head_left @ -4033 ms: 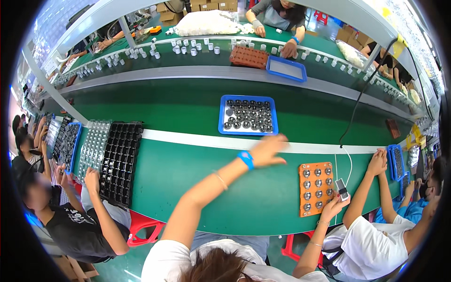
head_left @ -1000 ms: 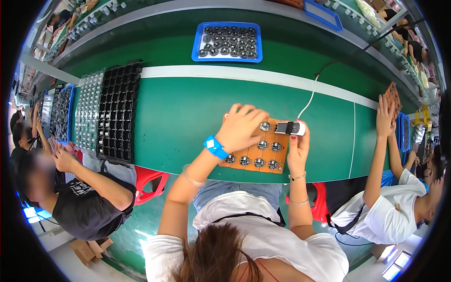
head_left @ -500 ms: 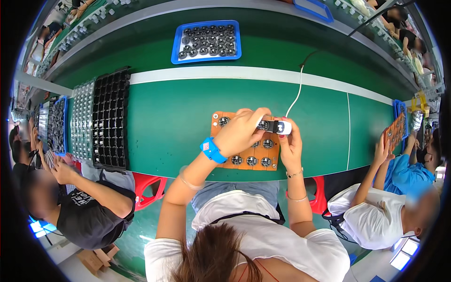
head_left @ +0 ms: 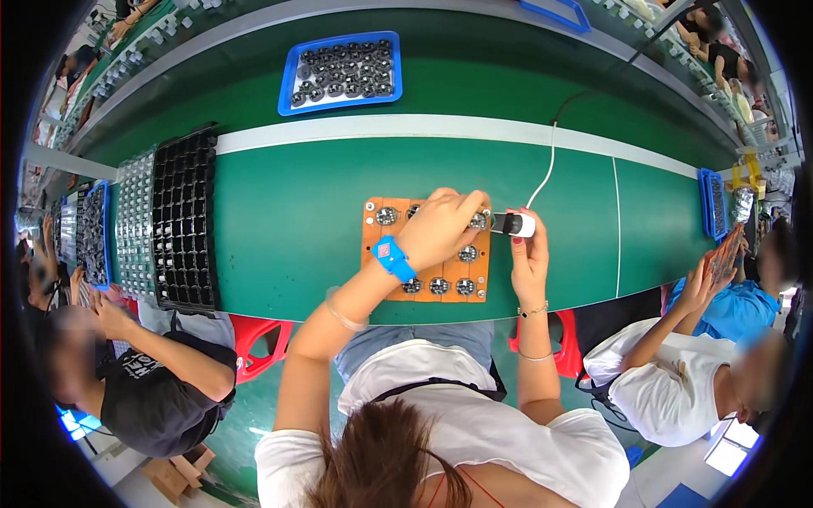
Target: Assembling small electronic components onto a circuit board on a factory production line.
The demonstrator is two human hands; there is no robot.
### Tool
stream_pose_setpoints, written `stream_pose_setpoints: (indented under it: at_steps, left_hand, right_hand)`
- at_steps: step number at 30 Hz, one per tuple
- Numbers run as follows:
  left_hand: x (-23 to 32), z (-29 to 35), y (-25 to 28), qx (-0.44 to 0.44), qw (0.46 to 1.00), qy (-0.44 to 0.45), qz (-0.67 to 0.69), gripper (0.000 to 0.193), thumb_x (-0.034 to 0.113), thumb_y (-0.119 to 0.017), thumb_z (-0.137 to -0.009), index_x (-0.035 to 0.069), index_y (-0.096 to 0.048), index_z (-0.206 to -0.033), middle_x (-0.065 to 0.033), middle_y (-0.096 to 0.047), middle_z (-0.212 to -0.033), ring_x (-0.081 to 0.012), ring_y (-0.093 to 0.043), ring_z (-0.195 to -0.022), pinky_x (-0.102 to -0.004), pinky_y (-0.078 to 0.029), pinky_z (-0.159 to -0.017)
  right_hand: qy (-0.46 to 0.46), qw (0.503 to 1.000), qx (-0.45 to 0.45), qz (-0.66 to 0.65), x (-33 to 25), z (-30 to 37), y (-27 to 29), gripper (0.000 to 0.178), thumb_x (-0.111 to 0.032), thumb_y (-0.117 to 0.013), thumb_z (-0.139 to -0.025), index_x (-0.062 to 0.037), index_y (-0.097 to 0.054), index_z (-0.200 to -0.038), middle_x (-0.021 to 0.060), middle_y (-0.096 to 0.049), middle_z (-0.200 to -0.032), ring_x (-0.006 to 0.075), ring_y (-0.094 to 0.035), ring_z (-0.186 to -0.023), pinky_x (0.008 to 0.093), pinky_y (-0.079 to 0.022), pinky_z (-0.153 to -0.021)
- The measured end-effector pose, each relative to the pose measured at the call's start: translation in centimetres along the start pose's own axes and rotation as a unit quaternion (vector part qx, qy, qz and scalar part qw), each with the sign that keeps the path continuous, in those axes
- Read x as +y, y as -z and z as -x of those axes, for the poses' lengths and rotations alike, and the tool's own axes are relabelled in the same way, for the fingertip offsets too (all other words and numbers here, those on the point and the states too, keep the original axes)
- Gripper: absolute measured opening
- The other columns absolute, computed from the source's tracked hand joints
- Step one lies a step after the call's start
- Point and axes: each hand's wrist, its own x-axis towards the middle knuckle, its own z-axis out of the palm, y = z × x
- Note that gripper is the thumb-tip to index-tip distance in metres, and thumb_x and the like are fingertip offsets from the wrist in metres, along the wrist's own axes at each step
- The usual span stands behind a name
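An orange fixture board (head_left: pixel 377 237) lies on the green table, holding several round black electronic parts (head_left: pixel 439 286) in rows. Reaching across its upper half, my left hand (head_left: pixel 440 230) pinches a round black part (head_left: pixel 478 221) at the board's upper right. The hand covers some of the middle parts. Just off the board's right edge, my right hand (head_left: pixel 530 258) grips a small white-and-black corded device (head_left: pixel 526 225). The device's black end points left toward that part, with a small gap between them. A white cable (head_left: pixel 547 173) runs from it to the back.
A blue tray (head_left: pixel 284 85) of similar round parts stands on the far strip. Black compartment trays (head_left: pixel 185 220) and clear ones (head_left: pixel 135 229) lie at the left. Co-workers sit close on both sides; the right one's hands (head_left: pixel 696 288) hold another board. Red stools (head_left: pixel 254 339) stand below the table edge.
The round part in my left hand has come away from the device and is now at the board's upper right. My right hand and the device have shifted slightly right.
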Motion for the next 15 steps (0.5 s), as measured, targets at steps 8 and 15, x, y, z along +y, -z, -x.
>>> stream_pose_setpoints:
  at_steps: [8, 15]
  left_hand:
    - [0.7, 0.0, -0.2, 0.041, 0.997, -0.015, 0.058, 0.04, 0.001, -0.064, -0.074, 0.005, -0.046, -0.109, -0.0143, -0.059, -0.077, -0.0335, -0.059, -0.078, -0.0436, -0.043, -0.088]
    - [0.7, 0.5, 0.0, 0.039, 0.997, -0.026, -0.065, 0.044, 0.006, -0.068, -0.07, 0.004, -0.049, -0.109, -0.0111, -0.059, -0.083, -0.0302, -0.056, -0.087, -0.0404, -0.041, -0.09]
  right_hand:
    - [-0.007, 0.999, -0.02, -0.031, -0.4, -0.1, -0.4, 0.037, -0.015, -0.048, -0.097, -0.0013, -0.041, -0.13, 0.0117, -0.055, -0.122, 0.017, -0.05, -0.113, 0.0307, -0.036, -0.1]
    - [-0.041, 0.985, 0.083, -0.145, -0.4, 1.6, 1.4, 0.042, -0.02, -0.045, -0.099, -0.0031, -0.035, -0.135, 0.0086, -0.048, -0.125, 0.0162, -0.047, -0.115, 0.0299, -0.032, -0.103]
